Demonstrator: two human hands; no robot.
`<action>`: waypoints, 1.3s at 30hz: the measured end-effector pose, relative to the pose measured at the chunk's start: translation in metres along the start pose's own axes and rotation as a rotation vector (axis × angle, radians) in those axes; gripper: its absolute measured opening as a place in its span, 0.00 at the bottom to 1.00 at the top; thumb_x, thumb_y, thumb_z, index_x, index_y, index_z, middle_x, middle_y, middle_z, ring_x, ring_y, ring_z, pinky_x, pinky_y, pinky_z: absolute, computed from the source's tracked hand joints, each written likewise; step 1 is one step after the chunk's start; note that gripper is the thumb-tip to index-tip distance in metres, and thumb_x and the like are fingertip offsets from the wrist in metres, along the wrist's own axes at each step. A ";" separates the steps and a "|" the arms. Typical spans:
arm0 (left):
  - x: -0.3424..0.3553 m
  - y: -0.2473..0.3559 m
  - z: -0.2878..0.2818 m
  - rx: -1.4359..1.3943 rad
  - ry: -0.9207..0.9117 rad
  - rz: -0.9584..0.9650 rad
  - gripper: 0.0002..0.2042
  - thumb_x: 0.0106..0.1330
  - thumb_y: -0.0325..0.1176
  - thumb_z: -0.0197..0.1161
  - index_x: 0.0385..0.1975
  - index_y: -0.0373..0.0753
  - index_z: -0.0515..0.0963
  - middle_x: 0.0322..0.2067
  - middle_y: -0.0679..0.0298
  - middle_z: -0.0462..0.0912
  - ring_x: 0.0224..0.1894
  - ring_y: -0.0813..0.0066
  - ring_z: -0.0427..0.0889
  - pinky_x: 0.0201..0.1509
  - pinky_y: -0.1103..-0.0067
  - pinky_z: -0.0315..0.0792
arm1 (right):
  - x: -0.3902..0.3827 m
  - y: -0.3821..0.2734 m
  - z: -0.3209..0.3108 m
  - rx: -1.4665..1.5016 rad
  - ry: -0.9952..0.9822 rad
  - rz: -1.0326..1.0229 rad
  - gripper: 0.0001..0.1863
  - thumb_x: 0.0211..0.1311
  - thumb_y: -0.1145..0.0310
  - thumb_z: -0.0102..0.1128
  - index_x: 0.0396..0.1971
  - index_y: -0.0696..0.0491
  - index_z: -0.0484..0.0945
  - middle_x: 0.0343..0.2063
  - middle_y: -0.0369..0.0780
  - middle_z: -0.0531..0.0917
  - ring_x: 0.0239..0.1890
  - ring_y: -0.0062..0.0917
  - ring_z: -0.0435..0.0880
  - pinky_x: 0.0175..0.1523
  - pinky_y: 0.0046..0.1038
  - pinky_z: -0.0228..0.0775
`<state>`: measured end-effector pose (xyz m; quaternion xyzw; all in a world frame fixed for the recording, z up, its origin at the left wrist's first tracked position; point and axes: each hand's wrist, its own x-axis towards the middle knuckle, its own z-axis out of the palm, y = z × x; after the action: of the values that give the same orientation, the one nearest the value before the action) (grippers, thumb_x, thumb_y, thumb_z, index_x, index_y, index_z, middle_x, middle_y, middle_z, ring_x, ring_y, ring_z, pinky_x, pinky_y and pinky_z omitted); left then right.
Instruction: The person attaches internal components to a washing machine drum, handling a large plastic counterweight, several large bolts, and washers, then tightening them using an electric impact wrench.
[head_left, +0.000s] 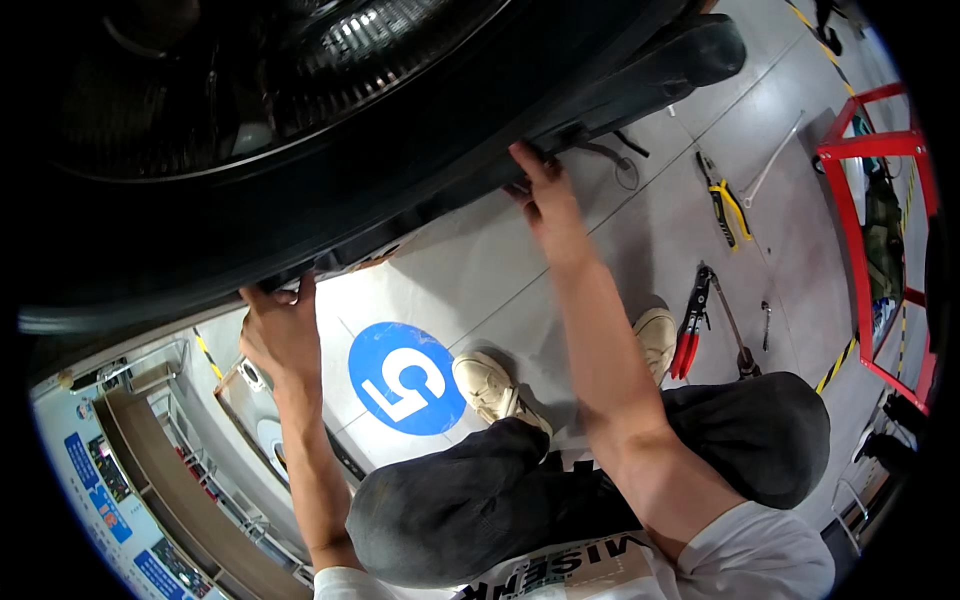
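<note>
A dark car bumper [420, 190] stretches across the upper part of the view, with a clear ribbed headlight [370, 40] above it. At the bumper's lower left edge, my left hand [280, 330] has its fingers curled up against the underside, the tips partly hidden. Farther right along the same edge, my right hand [543, 195] grips the lower lip, some of its fingers out of sight behind the bumper. Beside that hand, a thin dark cable [610, 155] hangs below the bumper.
On the tiled floor at right lie yellow-and-black pliers [722, 205], a long thin metal wrench [775, 160], red-handled pliers [691, 325] and a screwdriver [732, 315]. A red metal cart [848, 225] stands at far right. Between my arms is a round blue floor marker [375, 350].
</note>
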<state>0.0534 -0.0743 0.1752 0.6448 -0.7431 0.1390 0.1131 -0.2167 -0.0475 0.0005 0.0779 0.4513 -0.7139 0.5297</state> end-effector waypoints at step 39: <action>0.023 -0.029 -0.060 -0.050 0.116 0.458 0.34 0.34 0.42 0.79 0.42 0.29 0.75 0.22 0.61 0.81 0.23 0.71 0.82 0.29 0.80 0.72 | -0.054 -0.013 0.023 0.029 -0.002 0.112 0.48 0.53 0.51 0.69 0.65 0.62 0.53 0.63 0.47 0.59 0.65 0.39 0.58 0.69 0.41 0.53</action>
<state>0.0782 -0.0777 0.2410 0.4472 -0.8654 0.1794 0.1372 -0.1958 -0.0265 0.0532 0.1098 0.4355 -0.6897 0.5680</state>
